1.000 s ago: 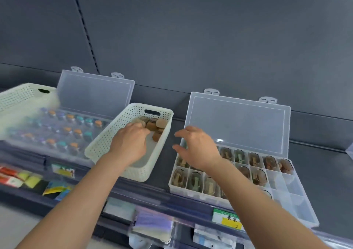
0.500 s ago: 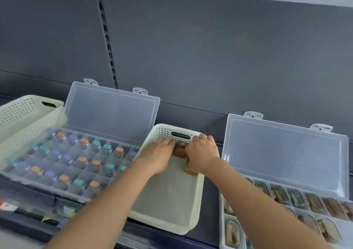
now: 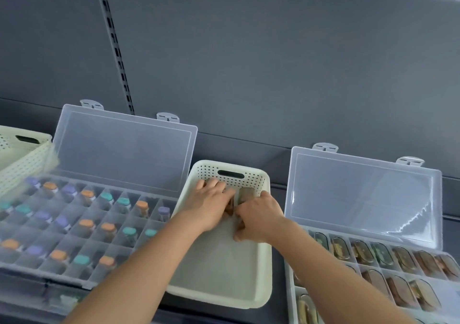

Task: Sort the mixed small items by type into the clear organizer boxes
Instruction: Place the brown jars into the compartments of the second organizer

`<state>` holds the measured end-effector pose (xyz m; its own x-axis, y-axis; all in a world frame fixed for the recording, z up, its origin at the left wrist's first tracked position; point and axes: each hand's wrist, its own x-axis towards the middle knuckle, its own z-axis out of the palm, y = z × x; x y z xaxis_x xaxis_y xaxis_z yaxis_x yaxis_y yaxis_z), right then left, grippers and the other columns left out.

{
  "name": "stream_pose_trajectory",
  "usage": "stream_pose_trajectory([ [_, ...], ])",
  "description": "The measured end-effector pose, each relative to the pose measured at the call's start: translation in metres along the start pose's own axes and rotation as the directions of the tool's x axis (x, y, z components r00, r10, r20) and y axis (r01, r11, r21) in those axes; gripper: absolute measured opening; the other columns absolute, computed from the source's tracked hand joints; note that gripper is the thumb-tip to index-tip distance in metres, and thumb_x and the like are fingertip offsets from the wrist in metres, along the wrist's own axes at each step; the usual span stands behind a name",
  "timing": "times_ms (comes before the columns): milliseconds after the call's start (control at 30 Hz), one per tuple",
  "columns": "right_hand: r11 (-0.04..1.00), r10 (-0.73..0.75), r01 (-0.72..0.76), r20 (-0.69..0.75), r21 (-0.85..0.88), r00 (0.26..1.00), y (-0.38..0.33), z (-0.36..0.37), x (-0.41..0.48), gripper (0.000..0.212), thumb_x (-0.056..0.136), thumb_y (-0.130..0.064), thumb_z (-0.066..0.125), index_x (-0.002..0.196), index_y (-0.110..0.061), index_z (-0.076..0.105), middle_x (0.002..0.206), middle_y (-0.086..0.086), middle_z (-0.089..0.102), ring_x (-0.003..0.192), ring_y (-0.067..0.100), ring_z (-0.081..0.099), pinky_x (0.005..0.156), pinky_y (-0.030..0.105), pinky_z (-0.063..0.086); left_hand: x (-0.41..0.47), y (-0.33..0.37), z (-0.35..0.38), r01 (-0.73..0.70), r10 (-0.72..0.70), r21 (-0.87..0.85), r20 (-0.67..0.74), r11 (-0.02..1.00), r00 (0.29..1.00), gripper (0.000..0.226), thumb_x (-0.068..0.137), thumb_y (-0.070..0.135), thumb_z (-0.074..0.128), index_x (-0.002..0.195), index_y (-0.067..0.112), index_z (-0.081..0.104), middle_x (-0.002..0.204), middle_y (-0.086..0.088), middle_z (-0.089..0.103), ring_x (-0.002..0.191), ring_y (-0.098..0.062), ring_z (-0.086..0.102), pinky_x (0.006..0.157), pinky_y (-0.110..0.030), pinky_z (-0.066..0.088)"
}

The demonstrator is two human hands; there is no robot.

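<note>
A: 2 hands in centre basket (image 3: 219, 261): right hand (image 3: 258, 221) curls round brown pieces (image 3: 246, 195); left hand (image 3: 211, 199) covers them, grip unclear.
B: Overfull grasp could spill some before the lower-right organizer box (image 3: 361, 199).

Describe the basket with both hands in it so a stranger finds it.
On the dark shelf stand a left box and a right box, clear, lids open. The cream basket lies between them, with the left hand and right hand inside. The other basket, far left, has none.
</note>
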<state>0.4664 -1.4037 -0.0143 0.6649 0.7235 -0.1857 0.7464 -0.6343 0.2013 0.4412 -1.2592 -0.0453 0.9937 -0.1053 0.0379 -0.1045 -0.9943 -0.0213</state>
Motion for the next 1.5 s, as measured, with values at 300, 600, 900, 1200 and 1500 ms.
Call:
stream_pose_trajectory([
  [300,0.763,0.285,-0.092,-0.205,0.639,0.936,0.005,-0.023,-0.025,0.045,0.08,-0.058,0.057,0.059,-0.023,0.038,0.067,-0.008,0.047,0.062,0.016,0.048,0.056,0.028,0.036,-0.011,0.009,-0.023,0.198,-0.225,-0.344,-0.039,0.918,0.974,0.026,0.081,0.03,0.057,0.101,0.017,0.047,0.104,0.0,0.04,0.094,-0.022,0.051,0.074,-0.032,0.042],
  [600,0.2,0.311,-0.048,-0.017,0.979,0.95,0.04,-0.03,-0.097,0.031,0.076,-0.049,0.043,0.09,-0.021,0.047,0.084,-0.003,0.057,0.075,0.015,0.052,0.062,0.03,0.039,-0.018,0.056,-0.059,0.208,-0.329,-0.741,-0.018,0.638,0.944,0.047,0.066,0.052,0.068,0.108,0.049,0.047,0.111,0.014,0.055,0.097,-0.01,0.056,0.095,-0.043,0.043],
  [900,0.49,0.284,0.032,-0.194,0.871,0.939,0.1,0.019,-0.182,0.024,0.097,-0.021,0.045,0.12,-0.016,0.049,0.093,0.0,0.062,0.082,0.018,0.057,0.078,0.038,0.05,-0.015,0.173,-0.063,0.118,-0.193,-0.774,-0.005,0.622,0.981,0.046,0.092,0.008,0.056,0.126,0.038,0.046,0.115,0.002,0.048,0.099,-0.018,0.055,0.086,-0.032,0.044],
  [1200,0.752,0.012,0.254,-0.397,0.608,0.918,0.081,0.056,-0.208,0.041,0.088,-0.03,0.058,0.127,-0.016,0.054,0.119,0.006,0.059,0.11,0.024,0.049,0.097,0.037,0.042,-0.044,0.211,-0.047,0.218,-0.505,-0.717,-0.213,0.662,0.836,0.051,0.093,0.006,0.054,0.138,0.023,0.039,0.13,-0.004,0.037,0.103,-0.007,0.041,0.089,-0.021,0.033],
  [1500,0.792,-0.073,0.321,-0.442,0.519,0.894,0.039,0.064,-0.182,0.035,0.079,-0.034,0.066,0.108,-0.015,0.064,0.1,0.004,0.06,0.094,0.025,0.05,0.084,0.041,0.044,-0.072,0.193,-0.036,0.166,-0.474,-0.744,-0.222,0.647,0.852,0.053,0.09,0.002,0.055,0.135,0.027,0.042,0.127,0.001,0.037,0.104,-0.005,0.042,0.088,-0.017,0.034],
])
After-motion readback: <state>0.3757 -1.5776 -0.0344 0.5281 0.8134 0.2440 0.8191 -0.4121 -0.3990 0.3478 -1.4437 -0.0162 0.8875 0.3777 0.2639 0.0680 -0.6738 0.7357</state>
